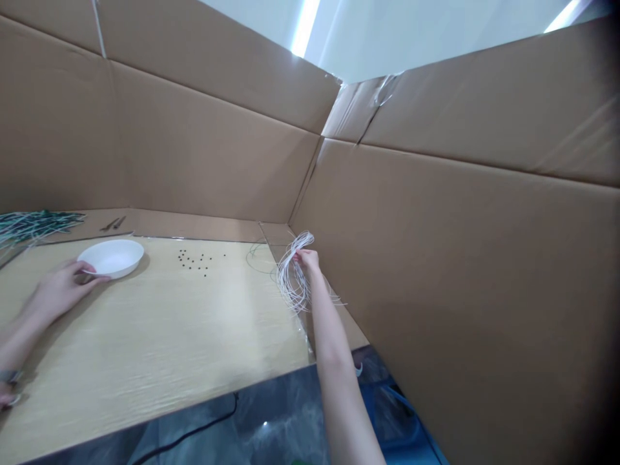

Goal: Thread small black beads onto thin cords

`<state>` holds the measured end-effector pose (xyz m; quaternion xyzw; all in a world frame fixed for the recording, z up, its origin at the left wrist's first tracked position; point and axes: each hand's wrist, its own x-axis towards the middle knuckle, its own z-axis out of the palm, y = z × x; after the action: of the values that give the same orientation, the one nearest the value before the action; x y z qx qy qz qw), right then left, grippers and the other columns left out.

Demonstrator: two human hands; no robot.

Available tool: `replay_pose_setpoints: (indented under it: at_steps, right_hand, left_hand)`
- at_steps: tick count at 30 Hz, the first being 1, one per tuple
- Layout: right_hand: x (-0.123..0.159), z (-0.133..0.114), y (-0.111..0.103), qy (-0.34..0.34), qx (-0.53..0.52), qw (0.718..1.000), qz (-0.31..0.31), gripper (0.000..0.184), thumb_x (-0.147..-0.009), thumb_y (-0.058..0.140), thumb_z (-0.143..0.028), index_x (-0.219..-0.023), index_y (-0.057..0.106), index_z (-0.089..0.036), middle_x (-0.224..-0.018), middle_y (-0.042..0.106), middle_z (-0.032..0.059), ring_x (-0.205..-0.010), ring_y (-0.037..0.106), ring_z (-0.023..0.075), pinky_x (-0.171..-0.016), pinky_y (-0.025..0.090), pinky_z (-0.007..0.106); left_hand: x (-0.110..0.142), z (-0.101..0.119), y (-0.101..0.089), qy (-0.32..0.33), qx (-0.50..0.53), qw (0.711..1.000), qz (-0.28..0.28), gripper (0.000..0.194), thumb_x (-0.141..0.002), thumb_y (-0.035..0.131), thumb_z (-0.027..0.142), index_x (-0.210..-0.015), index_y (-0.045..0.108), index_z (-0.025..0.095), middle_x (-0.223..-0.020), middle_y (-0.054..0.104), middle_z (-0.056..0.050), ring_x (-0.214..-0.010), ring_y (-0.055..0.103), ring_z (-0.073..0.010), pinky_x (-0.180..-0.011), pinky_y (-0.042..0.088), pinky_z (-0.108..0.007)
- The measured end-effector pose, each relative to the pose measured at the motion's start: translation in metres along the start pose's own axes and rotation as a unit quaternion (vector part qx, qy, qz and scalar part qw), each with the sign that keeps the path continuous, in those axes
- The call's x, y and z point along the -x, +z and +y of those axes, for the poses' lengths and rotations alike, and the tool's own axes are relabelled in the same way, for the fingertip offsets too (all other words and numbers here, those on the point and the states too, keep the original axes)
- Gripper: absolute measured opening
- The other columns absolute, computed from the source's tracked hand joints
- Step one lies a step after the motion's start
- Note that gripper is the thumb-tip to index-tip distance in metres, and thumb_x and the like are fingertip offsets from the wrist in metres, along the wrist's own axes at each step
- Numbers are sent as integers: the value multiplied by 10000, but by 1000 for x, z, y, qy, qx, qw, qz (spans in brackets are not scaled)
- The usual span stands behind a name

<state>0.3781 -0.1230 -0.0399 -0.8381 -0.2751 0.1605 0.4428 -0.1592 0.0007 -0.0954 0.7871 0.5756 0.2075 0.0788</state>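
Cord bundle (292, 284) at right, pinched by the right hand (306, 259), apparently being lifted or laid; keeping loops together needs firm hold. Left hand (68, 284) pinches a bowl (114, 257), left.

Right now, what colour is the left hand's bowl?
The bowl is white, as the head view shows.

The bowl (112, 258) and cord bundle (290, 289) are white, tiny pieces (189, 261) black, tabletop (184, 329) pale yellow, cardboard wall (465, 252) brown.
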Motion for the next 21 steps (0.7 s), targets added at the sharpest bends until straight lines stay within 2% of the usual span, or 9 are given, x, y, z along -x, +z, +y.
replay_pose_setpoints:
  at_steps: [5, 10, 16, 19, 21]
  right_hand:
    - [4, -3, -29, -5, 36, 999, 24, 334, -890, 547, -332, -1173, 532, -154, -1172, 565, 83, -991, 590, 193, -827, 517, 397]
    - [6, -6, -48, -31, 34, 998, 53, 330, -892, 545, -333, -1168, 533, -153, -1163, 568, 82, -984, 592, 191, -823, 518, 394]
    - [-3, -34, -75, -109, 33, 990, 87, 329, -896, 537, -335, -1172, 530, -156, -1163, 568, 82, -986, 592, 190, -828, 518, 396]
    - [-3, -51, -75, -160, 73, 981, 78, 340, -895, 539, -339, -1181, 524, -156, -1173, 562, 83, -997, 588, 196, -835, 515, 404]
    - [4, -56, -60, -189, 123, 973, 40, 339, -894, 539, -340, -1178, 526, -156, -1173, 562, 83, -1001, 587, 198, -837, 513, 406]
  left_hand:
    - [-3, -8, 6, 4, -2, 1000, 4, 514, -746, 384, 665, -899, 550, 203, -1031, 640, -66, -939, 603, -278, -776, 465, -310]
    - [-5, -13, 10, 4, -20, 1000, -7, 501, -777, 362, 635, -943, 539, 197, -1043, 625, -78, -926, 601, -259, -767, 459, -288]
    - [-7, -11, 11, 7, -20, 1000, 3, 479, -768, 388, 615, -935, 540, 193, -1010, 654, -64, -901, 604, -253, -752, 457, -283]
    - [-7, -10, 10, -6, -15, 1000, -13, 489, -766, 396, 608, -945, 544, 177, -1037, 648, -96, -916, 606, -270, -760, 460, -297]
    - [-7, -9, 9, -15, -15, 999, -30, 502, -773, 395, 605, -963, 542, 164, -1087, 626, -130, -958, 600, -292, -782, 457, -312]
